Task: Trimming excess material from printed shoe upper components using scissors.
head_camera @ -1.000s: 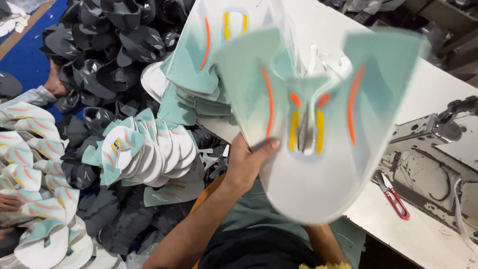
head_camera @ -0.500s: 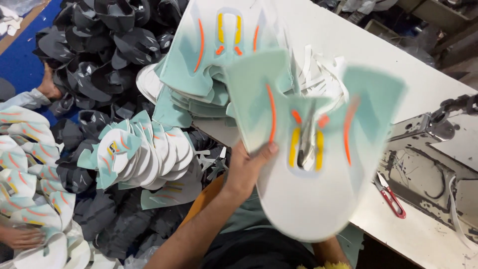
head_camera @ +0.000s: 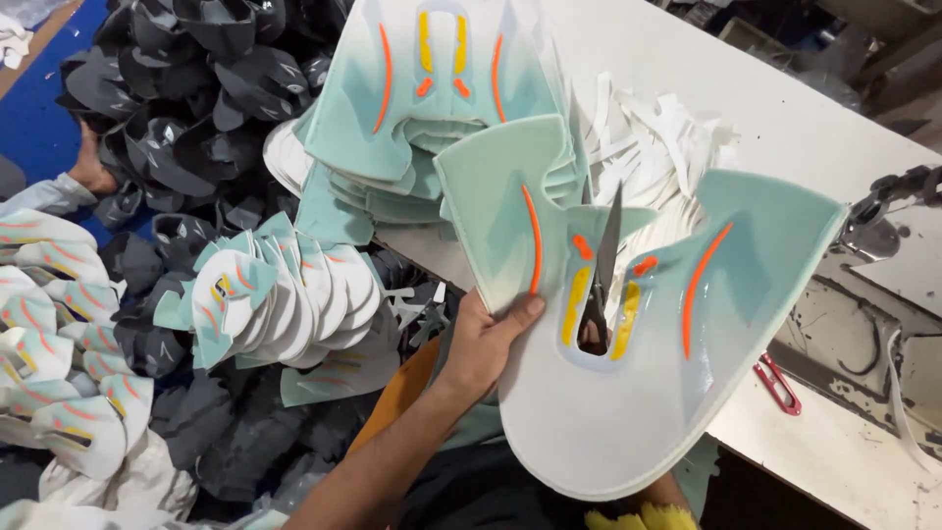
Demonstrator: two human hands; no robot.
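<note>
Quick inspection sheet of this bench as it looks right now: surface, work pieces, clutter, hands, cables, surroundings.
Surface: white table, worn at the right edge.
Job's things: mint-and-white shoe upper held up; scissors poke through its centre slot; stack of matching uppers behind.
Clutter: white offcuts; red snips.
Hands: left hand grips the upper's left wing; right hand hidden behind the upper.
Cables: nothing seen.
Surroundings: dark uppers pile; fanned uppers; another person's hand.
</note>
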